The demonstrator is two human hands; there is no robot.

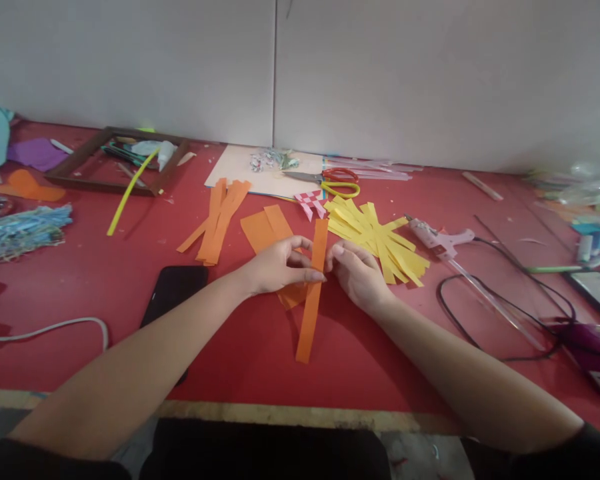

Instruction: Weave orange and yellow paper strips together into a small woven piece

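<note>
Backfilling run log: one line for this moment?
left hand: holds orange strip | right hand: beside it, contact unclear | yellow strips: piled

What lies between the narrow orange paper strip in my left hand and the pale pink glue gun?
In the head view, from the orange strip to the glue gun, your right hand comes first, then the spread pile of yellow paper strips.

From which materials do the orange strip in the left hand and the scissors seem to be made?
Orange strip: probably matte paper or thin card; flat, straight-edged, without gloss. Scissors: grey blades, likely metal; smooth red and yellow handles, perhaps plastic.
</note>
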